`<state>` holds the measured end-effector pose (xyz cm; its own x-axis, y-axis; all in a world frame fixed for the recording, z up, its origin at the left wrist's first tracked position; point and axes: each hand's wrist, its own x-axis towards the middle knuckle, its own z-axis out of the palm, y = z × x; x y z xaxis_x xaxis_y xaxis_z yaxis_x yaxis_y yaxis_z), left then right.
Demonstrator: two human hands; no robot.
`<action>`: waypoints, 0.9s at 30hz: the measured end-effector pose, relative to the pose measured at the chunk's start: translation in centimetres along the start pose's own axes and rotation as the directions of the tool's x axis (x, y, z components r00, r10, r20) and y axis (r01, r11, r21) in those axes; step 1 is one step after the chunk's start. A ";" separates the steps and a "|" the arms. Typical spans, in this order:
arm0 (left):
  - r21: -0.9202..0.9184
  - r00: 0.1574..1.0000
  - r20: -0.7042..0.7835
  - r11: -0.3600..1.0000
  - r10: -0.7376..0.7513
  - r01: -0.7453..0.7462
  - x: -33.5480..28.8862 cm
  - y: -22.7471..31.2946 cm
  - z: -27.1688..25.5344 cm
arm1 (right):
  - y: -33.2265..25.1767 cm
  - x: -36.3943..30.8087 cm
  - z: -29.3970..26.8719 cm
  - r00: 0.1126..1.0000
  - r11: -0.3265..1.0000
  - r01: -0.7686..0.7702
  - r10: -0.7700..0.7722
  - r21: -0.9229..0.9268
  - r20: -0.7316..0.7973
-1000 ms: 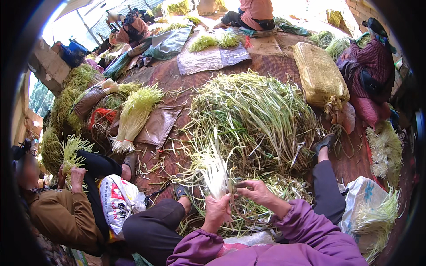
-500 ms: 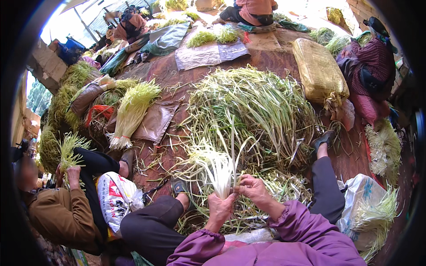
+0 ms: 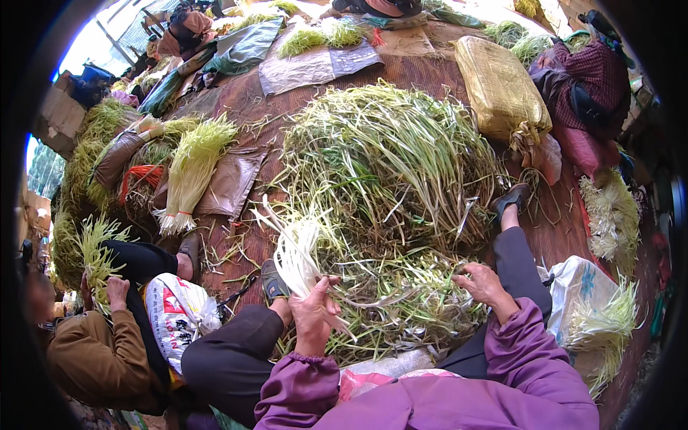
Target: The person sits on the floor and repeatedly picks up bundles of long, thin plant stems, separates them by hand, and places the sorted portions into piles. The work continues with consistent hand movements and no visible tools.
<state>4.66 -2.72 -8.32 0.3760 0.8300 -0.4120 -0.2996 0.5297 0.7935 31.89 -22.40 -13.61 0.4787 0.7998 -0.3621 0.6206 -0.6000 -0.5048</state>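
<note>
My left hand (image 3: 314, 319) is closed around a bunch of long, pale shoots (image 3: 297, 254), white-stemmed and leafy like garlic chives. Their tips lean up and left, and the cut-looking ends poke out below my fist. One loose stalk (image 3: 380, 303) stretches from beside that hand toward the right. Out to the right, my right hand (image 3: 489, 287) hovers over the litter of leaves, its fingers bent and slightly apart, with nothing visible in them. Between and beneath both hands lie loose trimmed leaves (image 3: 412, 326). Ahead rises a big heap of untrimmed green shoots (image 3: 390, 161).
A co-worker in a brown jacket (image 3: 93, 355) sits at left, holding shoots, beside a white sack (image 3: 174, 315). Tied bundles (image 3: 193, 168) lie far left. A yellow wrapped bale (image 3: 502, 89) stands beyond the heap; at right, shoots (image 3: 605, 326) rest on a white bag (image 3: 577, 290).
My right hand has left the bunch and moved right. My left hand has shifted left and lower, the bunch now tilting left. The view has turned slightly, sliding the scene up and left.
</note>
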 end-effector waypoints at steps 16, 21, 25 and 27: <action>-0.129 0.938 0.112 0.931 -0.328 0.341 -0.5 -1.7 0.4 | -12.2 0.5 7.6 0.723 0.759 -0.103 -0.387 0.643 0.572; -0.082 0.952 0.101 0.951 -0.290 0.299 -0.9 -2.2 0.7 | -14.7 0.1 4.2 0.719 0.705 -0.119 -0.424 0.699 0.551; -0.079 0.989 -0.036 0.987 -0.144 0.141 0.0 -1.7 -0.5 | -11.4 -3.0 5.1 0.908 0.448 -0.127 -0.307 0.885 0.285; -0.018 0.995 -0.089 0.999 -0.036 0.035 0.5 -1.0 -1.1 | -6.6 -4.9 5.6 0.953 0.792 -0.073 -0.124 0.606 0.277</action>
<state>4.20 -2.63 -9.86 0.3069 0.8227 -0.4786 -0.3026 0.5611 0.7705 21.94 -22.26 -12.86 0.2073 0.8412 -0.4994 0.0807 -0.5234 -0.8483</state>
